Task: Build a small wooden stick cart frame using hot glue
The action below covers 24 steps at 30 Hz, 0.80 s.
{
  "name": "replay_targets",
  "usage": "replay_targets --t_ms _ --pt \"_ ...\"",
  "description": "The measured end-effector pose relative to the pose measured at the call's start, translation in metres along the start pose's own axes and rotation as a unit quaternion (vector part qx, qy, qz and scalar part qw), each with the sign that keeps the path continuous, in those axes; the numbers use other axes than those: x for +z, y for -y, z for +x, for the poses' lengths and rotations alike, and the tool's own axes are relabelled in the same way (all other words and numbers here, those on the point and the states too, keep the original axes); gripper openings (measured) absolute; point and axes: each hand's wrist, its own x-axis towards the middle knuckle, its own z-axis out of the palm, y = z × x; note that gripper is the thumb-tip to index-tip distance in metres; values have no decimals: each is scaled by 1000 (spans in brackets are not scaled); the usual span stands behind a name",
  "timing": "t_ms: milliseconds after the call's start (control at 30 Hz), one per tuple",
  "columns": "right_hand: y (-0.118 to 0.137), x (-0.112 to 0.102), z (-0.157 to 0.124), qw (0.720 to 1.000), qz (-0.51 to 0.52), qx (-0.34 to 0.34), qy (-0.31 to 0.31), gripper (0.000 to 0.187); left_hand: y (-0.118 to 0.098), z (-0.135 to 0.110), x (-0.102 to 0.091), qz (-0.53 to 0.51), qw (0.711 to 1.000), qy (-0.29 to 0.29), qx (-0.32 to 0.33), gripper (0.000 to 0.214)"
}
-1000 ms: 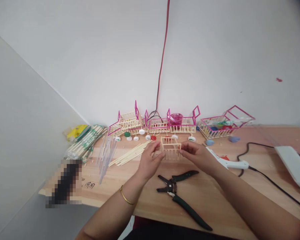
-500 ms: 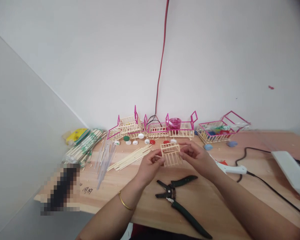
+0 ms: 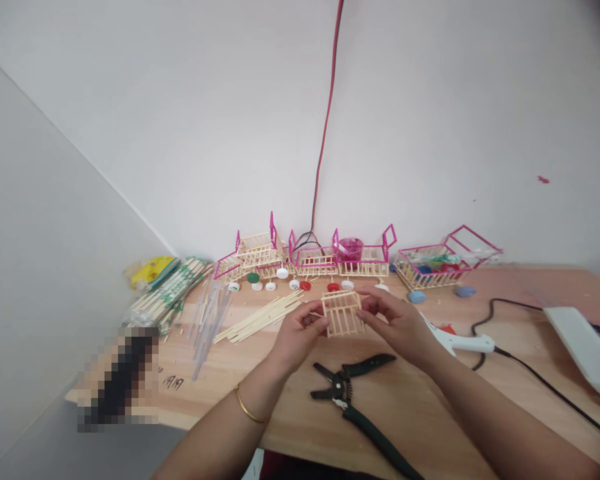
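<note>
Between my two hands, above the table, is a small frame of wooden sticks (image 3: pixel 343 316) with several thin bars. My left hand (image 3: pixel 300 331) pinches its left edge between thumb and fingers. On the opposite edge, my right hand (image 3: pixel 394 322) grips it the same way, with the index finger along the top corner. Below the frame lie black-bladed pliers (image 3: pixel 338 387) with dark green handles, spread apart on the table. Loose wooden sticks (image 3: pixel 260 316) lie in a fanned pile left of my left hand.
Along the wall stand small stick carts (image 3: pixel 363 267) with pink rims and bottle-cap wheels. A white glue gun (image 3: pixel 473 343) with a black cord lies on the right, near a white box (image 3: pixel 583 347). Bagged sticks (image 3: pixel 173 290) and clear glue sticks (image 3: pixel 211 333) are on the left.
The stick frame has tilted in my hands, so its barred face now shows flatter toward me. Both hands keep their hold and have hardly moved.
</note>
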Motion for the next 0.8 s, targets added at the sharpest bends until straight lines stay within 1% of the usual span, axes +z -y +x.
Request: replay_targets --t_ms 233,300,367,433,500,600,700,800 --pt "0 0 0 1000 19 12 3 39 -4 0 1 24 1000 -3 8 41" --pt "1 1 0 999 44 25 6 43 -5 -1 1 57 998 -12 28 46" --pt "1 2 0 997 69 38 4 47 -7 -3 1 115 991 -23 62 54" --pt "1 3 0 995 88 47 -3 49 -7 -5 1 190 975 -30 108 58" --pt "0 4 0 994 96 52 -8 49 -6 -7 0 257 953 -32 155 55" --pt "0 4 0 995 89 53 -4 47 -4 -8 -1 323 922 -32 210 50" --pt "0 5 0 995 89 48 0 46 -3 -8 -2 358 902 -31 241 47" --pt "0 5 0 995 91 47 -4 46 -4 -8 -2 377 893 -30 244 45"
